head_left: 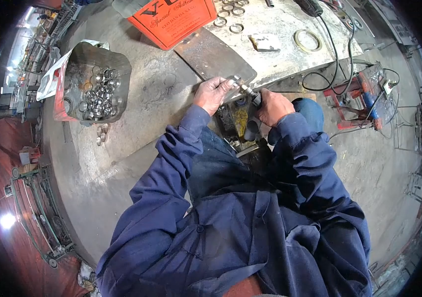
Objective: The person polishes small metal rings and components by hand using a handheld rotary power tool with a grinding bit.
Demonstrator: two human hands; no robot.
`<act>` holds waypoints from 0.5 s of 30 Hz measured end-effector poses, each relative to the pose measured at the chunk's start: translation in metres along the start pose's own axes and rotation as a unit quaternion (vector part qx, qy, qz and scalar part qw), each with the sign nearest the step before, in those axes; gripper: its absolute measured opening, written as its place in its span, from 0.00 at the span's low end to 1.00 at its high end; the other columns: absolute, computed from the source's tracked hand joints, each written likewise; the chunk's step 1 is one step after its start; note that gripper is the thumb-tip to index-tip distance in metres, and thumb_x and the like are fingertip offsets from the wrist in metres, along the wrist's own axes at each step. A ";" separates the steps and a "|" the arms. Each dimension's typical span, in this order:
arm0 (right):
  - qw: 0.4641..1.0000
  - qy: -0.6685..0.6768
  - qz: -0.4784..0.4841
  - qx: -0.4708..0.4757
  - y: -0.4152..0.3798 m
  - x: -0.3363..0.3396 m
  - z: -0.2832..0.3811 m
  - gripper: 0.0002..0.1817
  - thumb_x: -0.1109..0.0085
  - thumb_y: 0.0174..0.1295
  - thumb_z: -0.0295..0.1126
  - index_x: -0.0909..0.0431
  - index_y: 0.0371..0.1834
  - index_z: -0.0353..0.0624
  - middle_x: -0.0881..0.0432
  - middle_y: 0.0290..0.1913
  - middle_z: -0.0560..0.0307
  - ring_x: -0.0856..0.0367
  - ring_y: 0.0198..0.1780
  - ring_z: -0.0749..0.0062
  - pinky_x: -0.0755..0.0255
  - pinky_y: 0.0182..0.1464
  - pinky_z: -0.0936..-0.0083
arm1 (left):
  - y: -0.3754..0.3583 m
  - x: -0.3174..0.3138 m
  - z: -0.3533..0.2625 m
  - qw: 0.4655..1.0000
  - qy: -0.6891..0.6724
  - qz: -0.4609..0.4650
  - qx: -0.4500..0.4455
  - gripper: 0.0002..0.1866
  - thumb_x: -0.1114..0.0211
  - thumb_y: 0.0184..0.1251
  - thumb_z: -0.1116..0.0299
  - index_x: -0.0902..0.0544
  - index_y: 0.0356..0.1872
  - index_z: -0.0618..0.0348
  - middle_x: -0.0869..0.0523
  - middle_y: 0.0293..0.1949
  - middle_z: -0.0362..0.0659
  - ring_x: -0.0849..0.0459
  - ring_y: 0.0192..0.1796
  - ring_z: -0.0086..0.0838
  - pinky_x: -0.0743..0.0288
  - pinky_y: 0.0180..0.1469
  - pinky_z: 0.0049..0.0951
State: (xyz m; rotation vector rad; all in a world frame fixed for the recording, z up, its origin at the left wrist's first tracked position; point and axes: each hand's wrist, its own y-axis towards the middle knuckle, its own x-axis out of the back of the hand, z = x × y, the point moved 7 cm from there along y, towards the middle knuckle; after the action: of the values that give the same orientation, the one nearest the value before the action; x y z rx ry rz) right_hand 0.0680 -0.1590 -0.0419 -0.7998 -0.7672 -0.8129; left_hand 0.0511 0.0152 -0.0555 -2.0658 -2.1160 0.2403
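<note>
My left hand (211, 95) pinches a small shiny metal ring (235, 79) between thumb and fingertips, by the table's near edge. My right hand (274, 107) is wrapped around a dark handheld rotary grinder (256, 98). Its narrow, brass-coloured nose points up and left, with the tip right at the ring. Under the hands lies the near end of a dark flat metal plate (216, 53). Left of my left hand, a cut-open can (123, 74) holds many small shiny metal rings (99, 101). A few more rings (101, 134) sit just below that can.
An orange adhesive can (174, 22) stands at the table's far side, with several loose rings (236, 28) beside it. Farther right lie a small block (264, 42), a large ring (307, 40) and a corded tool (310, 7). A red metal stand (354, 99) with cables is on the floor.
</note>
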 end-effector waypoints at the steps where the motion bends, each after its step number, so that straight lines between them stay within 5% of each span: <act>1: 1.000 -0.003 -0.001 -0.009 0.000 0.002 0.000 0.16 0.40 0.46 0.32 0.26 0.37 0.37 0.19 0.36 0.38 0.19 0.43 0.45 0.26 0.45 0.57 | 0.000 0.000 0.001 1.000 -0.014 -0.001 -0.005 0.13 0.36 0.65 0.56 0.17 0.33 0.56 0.27 0.20 0.28 0.37 0.21 0.11 0.44 0.22 0.15; 15: 1.000 0.009 0.007 -0.004 0.000 0.000 0.002 0.16 0.39 0.45 0.32 0.25 0.37 0.36 0.19 0.36 0.38 0.19 0.43 0.45 0.26 0.45 0.57 | 0.004 0.004 0.008 1.000 0.003 -0.004 -0.010 0.14 0.35 0.64 0.55 0.18 0.31 0.55 0.28 0.19 0.28 0.38 0.20 0.11 0.44 0.22 0.16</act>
State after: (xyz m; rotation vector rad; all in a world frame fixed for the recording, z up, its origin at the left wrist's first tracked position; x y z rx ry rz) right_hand 0.0672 -0.1575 -0.0411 -0.8019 -0.7421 -0.8104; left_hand 0.0529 0.0198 -0.0637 -2.0656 -2.1331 0.2127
